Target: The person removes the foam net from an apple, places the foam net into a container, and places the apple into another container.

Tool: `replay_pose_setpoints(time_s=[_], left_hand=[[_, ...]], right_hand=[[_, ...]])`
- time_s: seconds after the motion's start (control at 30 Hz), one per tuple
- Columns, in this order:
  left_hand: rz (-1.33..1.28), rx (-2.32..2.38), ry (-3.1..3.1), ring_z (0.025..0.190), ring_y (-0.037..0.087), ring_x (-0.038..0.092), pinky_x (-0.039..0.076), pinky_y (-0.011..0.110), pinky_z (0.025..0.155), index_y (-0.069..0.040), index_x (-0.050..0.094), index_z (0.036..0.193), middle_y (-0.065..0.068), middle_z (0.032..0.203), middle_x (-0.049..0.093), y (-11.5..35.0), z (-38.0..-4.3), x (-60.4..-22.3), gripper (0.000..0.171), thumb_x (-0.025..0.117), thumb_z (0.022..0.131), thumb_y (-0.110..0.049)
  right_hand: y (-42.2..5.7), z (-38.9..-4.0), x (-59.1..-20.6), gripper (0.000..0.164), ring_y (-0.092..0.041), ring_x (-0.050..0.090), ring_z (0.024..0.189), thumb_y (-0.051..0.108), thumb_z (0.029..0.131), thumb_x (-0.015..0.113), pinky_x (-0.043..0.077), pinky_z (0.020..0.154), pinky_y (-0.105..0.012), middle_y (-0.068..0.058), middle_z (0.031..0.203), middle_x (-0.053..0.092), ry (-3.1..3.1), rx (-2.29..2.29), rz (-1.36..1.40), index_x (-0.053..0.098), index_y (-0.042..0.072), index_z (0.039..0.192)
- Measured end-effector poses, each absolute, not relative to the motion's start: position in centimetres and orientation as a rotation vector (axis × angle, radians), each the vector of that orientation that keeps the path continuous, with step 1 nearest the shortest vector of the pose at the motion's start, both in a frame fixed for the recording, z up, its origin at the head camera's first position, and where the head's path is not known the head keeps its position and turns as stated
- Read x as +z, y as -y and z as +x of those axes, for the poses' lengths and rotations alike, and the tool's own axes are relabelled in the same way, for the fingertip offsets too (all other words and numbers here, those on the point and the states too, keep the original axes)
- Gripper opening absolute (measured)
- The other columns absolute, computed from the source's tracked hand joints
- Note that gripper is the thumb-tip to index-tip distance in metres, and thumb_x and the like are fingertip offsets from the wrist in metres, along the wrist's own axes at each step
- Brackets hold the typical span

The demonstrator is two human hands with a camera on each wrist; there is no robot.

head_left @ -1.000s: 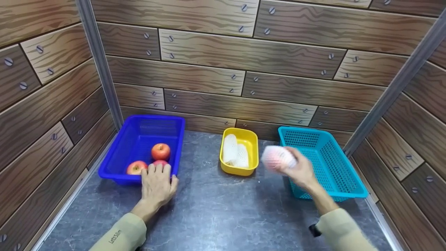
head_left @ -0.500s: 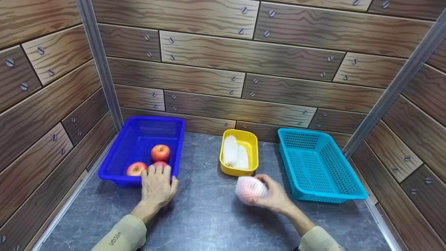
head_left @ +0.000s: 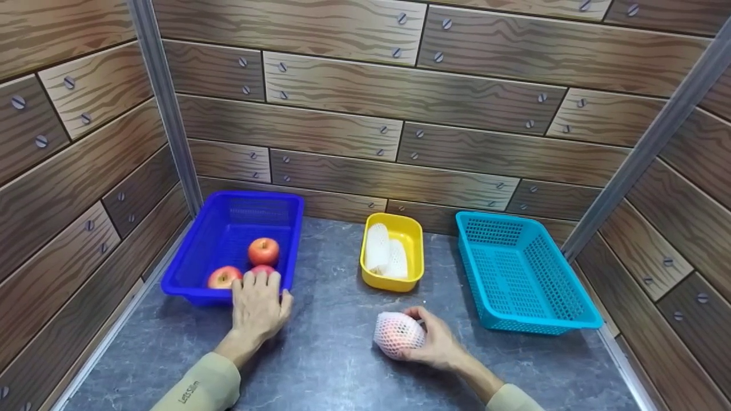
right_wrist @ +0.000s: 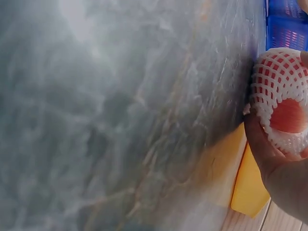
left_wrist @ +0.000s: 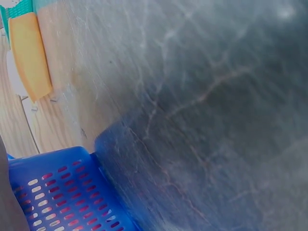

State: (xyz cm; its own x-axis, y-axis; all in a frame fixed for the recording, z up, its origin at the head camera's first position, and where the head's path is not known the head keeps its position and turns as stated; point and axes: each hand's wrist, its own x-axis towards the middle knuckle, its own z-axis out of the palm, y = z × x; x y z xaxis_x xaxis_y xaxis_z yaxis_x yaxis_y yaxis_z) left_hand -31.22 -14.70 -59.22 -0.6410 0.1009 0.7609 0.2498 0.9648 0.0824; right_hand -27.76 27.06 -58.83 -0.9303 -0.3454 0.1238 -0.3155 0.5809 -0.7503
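Note:
My right hand [head_left: 438, 344] grips an apple in a white foam net sleeve [head_left: 398, 335] low over the table, in front of the yellow tub. In the right wrist view, bare red skin of the netted apple [right_wrist: 288, 116] shows through the sleeve's open end. My left hand [head_left: 258, 302] rests over the front rim of the blue basket [head_left: 197, 292], its fingers reaching in over a red apple [head_left: 262, 269] that they partly hide. Two other apples lie in that basket: one apple [head_left: 224, 277] beside the fingers, another apple [head_left: 264, 252] behind.
A yellow tub [head_left: 393, 284] with white foam net sleeves [head_left: 377, 246] inside stands mid-table. At the right is a teal basket [head_left: 539, 323]. Wood-patterned walls [head_left: 342, 80] enclose the dark marbled table [head_left: 337, 365] at the back and sides.
My right hand has carried the netted apple from beside the teal basket left and toward me, down close over the table. The left hand has stayed at the blue basket.

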Motion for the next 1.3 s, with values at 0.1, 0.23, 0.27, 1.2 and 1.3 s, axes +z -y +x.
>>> replay_pose_setpoints(time_s=[0.1, 0.23, 0.27, 1.2, 1.3], left_hand=[[-0.238, -0.234, 2.278, 0.091, 0.048, 0.058, 0.041, 0.061, 0.083, -0.002, 0.064, 0.097, 0.023, 0.093, 0.066, 14.7, -31.1, -59.2, 0.035, 0.068, 0.089, -0.036], [-0.238, -0.231, 2.264, 0.091, 0.048, 0.057, 0.041, 0.061, 0.083, -0.002, 0.065, 0.098, 0.023, 0.093, 0.065, 14.8, -31.1, -59.2, 0.035, 0.064, 0.09, -0.037], [-0.238, -0.228, 2.261, 0.091, 0.048, 0.057, 0.041, 0.061, 0.083, -0.002, 0.065, 0.098, 0.023, 0.093, 0.065, 14.8, -31.1, -59.2, 0.035, 0.063, 0.09, -0.037], [-0.309, -0.358, 2.201, 0.085, 0.043, 0.061, 0.045, 0.055, 0.075, -0.009, 0.062, 0.09, 0.016, 0.086, 0.065, 13.7, -30.7, -57.7, 0.023, 0.073, 0.083, -0.028], [-0.357, -0.374, 2.17, 0.082, 0.04, 0.06, 0.048, 0.052, 0.075, -0.009, 0.064, 0.091, 0.013, 0.083, 0.064, 12.8, -30.7, -56.8, 0.023, 0.077, 0.083, -0.026]], right_hand=[[-27.1, -27.6, -59.0, 0.08, -0.017, 0.069, 0.115, 0.032, 0.07, 0.101, 0.053, 0.102, -0.027, -0.008, 0.132, 0.074, -2.777, -1.281, -0.585, 0.065, 0.011, 0.139], [-26.9, -27.4, -59.3, 0.089, -0.022, 0.07, 0.123, 0.036, 0.07, 0.104, 0.054, 0.108, -0.036, -0.008, 0.136, 0.075, -2.787, -1.237, -0.576, 0.062, 0.012, 0.145], [-26.8, -27.3, -59.3, 0.092, -0.024, 0.07, 0.124, 0.037, 0.069, 0.105, 0.054, 0.109, -0.04, -0.009, 0.138, 0.075, -2.787, -1.231, -0.563, 0.061, 0.013, 0.147], [-24.8, -27.0, -55.0, 0.091, -0.026, 0.068, 0.126, 0.036, 0.07, 0.105, 0.052, 0.111, -0.046, -0.008, 0.142, 0.074, -2.729, -1.383, -0.591, 0.062, 0.016, 0.148], [-24.6, -27.0, -53.7, 0.09, -0.025, 0.068, 0.126, 0.035, 0.071, 0.105, 0.053, 0.112, -0.045, -0.007, 0.142, 0.074, -2.733, -1.398, -0.621, 0.062, 0.016, 0.148]])
